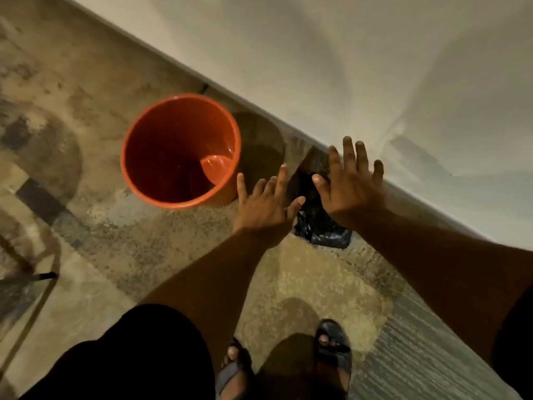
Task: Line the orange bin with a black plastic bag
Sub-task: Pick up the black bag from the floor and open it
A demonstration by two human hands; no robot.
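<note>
Reaching down with fingers spread and holding nothing, the left hand (264, 204) and right hand (350, 186) flank the black plastic bag (320, 226), which lies crumpled on the floor (302, 278) at frame centre, below and between them. The orange bin (180, 148) stands upright just left, unlined.

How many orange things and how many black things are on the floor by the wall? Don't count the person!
Orange: 1, the orange bin, standing empty.
Black: 1, the folded black plastic bag on the floor right of the bin, under the open left hand and right hand.
Total: 2
</note>
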